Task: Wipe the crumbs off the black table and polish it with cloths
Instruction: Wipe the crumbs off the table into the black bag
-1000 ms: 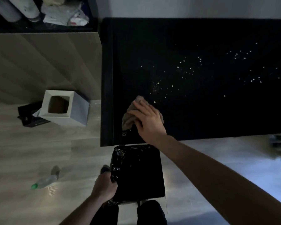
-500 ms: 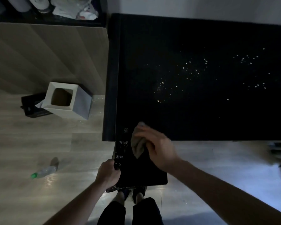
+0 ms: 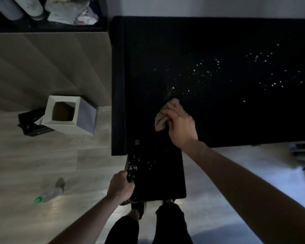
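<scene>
A: Any writing you can read?

B: Only a small round mark [image 3: 137, 141] printed on the black table [image 3: 218, 111] near its front left corner. It looks like a "CCC" logo with tiny letters under it, but the light is too dim to be sure.

A: How many cloths?

B: One. A single brownish cloth [image 3: 163, 118] lies bunched on the table, just below a dense patch of crumbs [image 3: 171, 90]. More crumbs are scattered to the right, too many to count.

A: And the hands?

B: Two. The right hand [image 3: 180, 126] presses on the cloth, fingers curled over it and gripping the fabric. The left hand [image 3: 121, 186] is clenched around the crinkled edge of a black bag lining one black bin [image 3: 165, 176], which sits tucked right against the table's front edge. A few pale specks show inside it.

A: Anything else on the floor?

B: One white square container [image 3: 70, 114] with an open top, standing left of the table, and one clear plastic bottle [image 3: 48, 194] with a green cap lying on its side.
</scene>
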A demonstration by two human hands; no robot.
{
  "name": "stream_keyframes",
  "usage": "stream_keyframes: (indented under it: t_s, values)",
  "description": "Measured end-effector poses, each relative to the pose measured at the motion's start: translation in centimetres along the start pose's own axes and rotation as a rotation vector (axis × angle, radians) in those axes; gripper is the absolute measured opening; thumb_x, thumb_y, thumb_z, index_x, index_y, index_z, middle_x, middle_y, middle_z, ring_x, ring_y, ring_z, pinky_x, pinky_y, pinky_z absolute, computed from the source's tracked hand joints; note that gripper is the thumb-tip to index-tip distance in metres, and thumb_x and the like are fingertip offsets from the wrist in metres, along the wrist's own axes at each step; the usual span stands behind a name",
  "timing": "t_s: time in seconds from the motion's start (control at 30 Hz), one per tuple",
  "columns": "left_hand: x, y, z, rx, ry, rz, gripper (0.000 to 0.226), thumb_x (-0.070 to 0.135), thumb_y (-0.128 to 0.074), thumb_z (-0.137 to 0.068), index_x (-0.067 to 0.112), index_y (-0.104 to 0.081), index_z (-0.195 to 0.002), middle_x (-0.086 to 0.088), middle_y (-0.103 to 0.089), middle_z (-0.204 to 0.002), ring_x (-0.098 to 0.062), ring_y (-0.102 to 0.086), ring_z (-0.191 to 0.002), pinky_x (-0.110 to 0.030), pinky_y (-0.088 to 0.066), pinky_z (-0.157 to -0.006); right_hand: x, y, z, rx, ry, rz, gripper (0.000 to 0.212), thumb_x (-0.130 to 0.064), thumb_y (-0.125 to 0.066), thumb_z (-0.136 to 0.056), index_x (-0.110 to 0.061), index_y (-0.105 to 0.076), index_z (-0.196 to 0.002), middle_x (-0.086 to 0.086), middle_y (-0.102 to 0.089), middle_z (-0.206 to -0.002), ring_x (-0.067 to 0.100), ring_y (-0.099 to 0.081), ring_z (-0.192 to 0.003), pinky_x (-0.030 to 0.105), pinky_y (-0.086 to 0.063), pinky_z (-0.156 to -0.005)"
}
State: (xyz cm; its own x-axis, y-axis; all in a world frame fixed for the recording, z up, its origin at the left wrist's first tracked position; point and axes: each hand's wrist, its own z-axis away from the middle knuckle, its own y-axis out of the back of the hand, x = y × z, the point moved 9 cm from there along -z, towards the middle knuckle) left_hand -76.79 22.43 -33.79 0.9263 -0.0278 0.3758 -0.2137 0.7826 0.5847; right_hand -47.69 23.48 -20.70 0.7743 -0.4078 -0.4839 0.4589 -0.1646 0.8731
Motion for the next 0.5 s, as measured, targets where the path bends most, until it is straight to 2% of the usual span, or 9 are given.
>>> stream_keyframes:
  t_s: [0.17, 0.27, 0.37, 0.43, 0.5]
  values:
    - [0.4, -0.3, 0.4, -0.012, 0.009, -0.015, 0.016, 0.018, -0.061, -0.086, 0.017, -0.055, -0.072, 0.003, -0.058, -0.066, -0.025, -0.057, -0.067, -0.028, -0.039, -0.059, -2.2, -1.4, 7.4, -0.1, 0.117, -0.053, 0.051, -0.001, -0.06, -0.087, -0.025, -0.072, -0.13, -0.006, -0.056, -0.156, 0.017, -0.044, -0.151, 0.037, -0.035, -0.118]
    - [0.5, -0.7, 0.7, -0.032, 0.024, -0.004, 0.01, 0.017, -0.059, -0.085, 0.016, -0.057, -0.075, 0.002, -0.06, -0.068, -0.022, -0.059, -0.065, -0.022, -0.035, -0.049, -2.9, -2.0, 11.0, -0.173, 0.161, -0.167, 0.058, 0.004, -0.062, -0.083, -0.029, -0.069, -0.131, -0.012, -0.058, -0.153, 0.005, -0.043, -0.149, 0.029, -0.037, -0.117]
    - [0.9, -1.1, 1.0, -0.042, 0.034, 0.019, 0.011, 0.017, -0.059, -0.083, 0.015, -0.059, -0.073, 0.001, -0.066, -0.069, -0.022, -0.065, -0.066, -0.025, -0.038, -0.051, -3.3, -1.2, 12.2, -0.255, 0.182, -0.322, 0.051, -0.002, -0.051, -0.094, -0.026, -0.067, -0.135, -0.012, -0.06, -0.151, -0.011, -0.038, -0.145, 0.017, -0.038, -0.118]
    - [1.3, -1.0, 1.3, -0.019, 0.038, 0.024, 0.012, 0.018, -0.06, -0.084, 0.013, -0.063, -0.073, 0.0, -0.068, -0.068, -0.022, -0.066, -0.067, -0.029, -0.043, -0.054, -2.7, 0.4, 11.0, -0.264, 0.151, -0.4, 0.05, -0.003, -0.047, -0.096, -0.023, -0.067, -0.137, -0.009, -0.061, -0.149, -0.008, -0.046, -0.142, 0.015, -0.038, -0.118]
    - [1.9, -0.9, 1.5, 0.005, 0.04, 0.048, 0.013, 0.018, -0.061, -0.085, 0.011, -0.066, -0.075, 0.0, -0.069, -0.068, -0.019, -0.066, -0.065, -0.031, -0.047, -0.057, -1.3, 2.7, 8.1, -0.211, 0.091, -0.437, 0.053, 0.004, -0.051, -0.095, -0.023, -0.068, -0.137, -0.013, -0.065, -0.141, -0.008, -0.056, -0.132, 0.016, -0.043, -0.112]
